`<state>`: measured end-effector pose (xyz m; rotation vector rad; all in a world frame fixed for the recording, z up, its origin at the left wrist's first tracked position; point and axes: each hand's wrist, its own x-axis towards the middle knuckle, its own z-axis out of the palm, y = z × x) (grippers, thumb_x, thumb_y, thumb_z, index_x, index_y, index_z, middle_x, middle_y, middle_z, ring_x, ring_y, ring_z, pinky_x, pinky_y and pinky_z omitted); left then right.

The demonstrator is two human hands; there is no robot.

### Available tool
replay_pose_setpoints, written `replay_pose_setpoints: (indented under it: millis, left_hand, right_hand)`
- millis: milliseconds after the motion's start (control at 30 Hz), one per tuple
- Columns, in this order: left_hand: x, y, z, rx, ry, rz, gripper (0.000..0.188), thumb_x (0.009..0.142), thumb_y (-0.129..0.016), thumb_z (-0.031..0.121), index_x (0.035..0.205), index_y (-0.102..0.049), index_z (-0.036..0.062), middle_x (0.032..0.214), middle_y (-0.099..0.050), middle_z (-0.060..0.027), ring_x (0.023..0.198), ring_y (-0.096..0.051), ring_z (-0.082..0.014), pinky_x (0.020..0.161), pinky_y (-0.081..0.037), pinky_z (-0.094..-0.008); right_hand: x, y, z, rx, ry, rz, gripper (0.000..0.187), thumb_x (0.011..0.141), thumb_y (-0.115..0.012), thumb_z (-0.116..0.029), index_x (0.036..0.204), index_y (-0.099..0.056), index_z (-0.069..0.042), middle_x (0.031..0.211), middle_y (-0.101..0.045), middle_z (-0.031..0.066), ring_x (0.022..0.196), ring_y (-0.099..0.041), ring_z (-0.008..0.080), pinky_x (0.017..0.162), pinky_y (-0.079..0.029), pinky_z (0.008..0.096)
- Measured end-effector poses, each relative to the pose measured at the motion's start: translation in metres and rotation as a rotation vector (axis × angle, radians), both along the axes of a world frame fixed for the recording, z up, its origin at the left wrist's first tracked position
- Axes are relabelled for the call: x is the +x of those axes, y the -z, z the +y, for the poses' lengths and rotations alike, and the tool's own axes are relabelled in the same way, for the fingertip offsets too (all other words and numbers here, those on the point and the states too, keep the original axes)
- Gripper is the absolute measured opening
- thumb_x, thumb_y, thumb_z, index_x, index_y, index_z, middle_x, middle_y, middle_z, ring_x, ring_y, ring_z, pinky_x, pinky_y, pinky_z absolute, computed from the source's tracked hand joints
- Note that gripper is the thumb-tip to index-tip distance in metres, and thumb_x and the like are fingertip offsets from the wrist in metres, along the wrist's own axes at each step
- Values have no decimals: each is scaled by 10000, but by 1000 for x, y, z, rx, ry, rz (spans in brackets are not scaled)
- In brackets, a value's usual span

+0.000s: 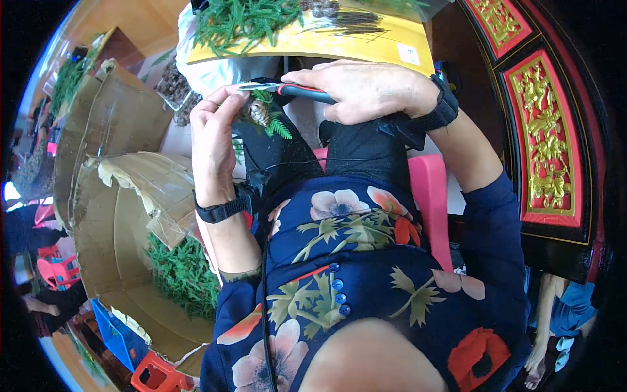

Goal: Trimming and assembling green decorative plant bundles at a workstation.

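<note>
My left hand [215, 124] is closed in a pinch on an artificial pine sprig, whose small brown pine cone [259, 114] and green fern-like tip [279, 127] hang just below the fingers. A pair of pliers [307, 93] with dark, red-edged handles is gripped in my right hand [375, 91]. Their metal jaws reach left to my left fingertips, at the top of the sprig. What exactly lies between the jaws is too small to make out. Both hands are held above my lap, close to the table's near edge.
On the yellow table [339, 51] lie green sprigs [245, 23], pine cones [320, 8] and thin dark wires [356, 23]. An open cardboard box [117, 242] at my left holds more greenery [186, 274]. Pine cones [176, 85] fill a container behind it. Carved red-and-gold panels [545, 137] stand at right.
</note>
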<state>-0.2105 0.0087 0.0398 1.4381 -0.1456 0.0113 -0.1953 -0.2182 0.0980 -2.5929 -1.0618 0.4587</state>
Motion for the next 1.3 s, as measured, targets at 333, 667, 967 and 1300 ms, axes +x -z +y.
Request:
replay_pose_setpoints:
  millis: [333,667,967,1300]
  left_hand:
    - [-1,-10,-2,-103,38,40,147,848,-581,102,910,-664,-3,820,-656,-23,730,-572,-72,708,-426,-197]
    - [-5,-6,-7,-94,141,43,142,846,-595,107,913,-664,2,831,-649,0,747,-566,-61,733,-419,-193]
    - [-7,-7,-20,-86,134,-25,156,835,-616,105,961,-650,20,850,-629,9,783,-545,-50,734,-407,-193]
    - [-9,-2,-40,-116,20,-60,197,872,-583,69,1062,-602,23,902,-585,15,794,-527,-52,725,-425,-183]
  right_hand:
    - [4,9,8,309,290,-276,404,808,-608,-177,1173,-520,-27,1033,-618,171,963,-598,315,870,-461,356]
    - [11,13,37,824,24,-238,244,793,-634,-39,1029,-576,-23,891,-641,112,845,-633,187,789,-494,286]
    - [16,23,37,844,-76,-463,287,800,-633,-52,1066,-528,-28,876,-622,123,853,-633,260,753,-493,319]
    - [8,27,25,918,214,-399,249,843,-607,-108,1066,-528,-31,915,-607,125,855,-618,225,756,-479,313]
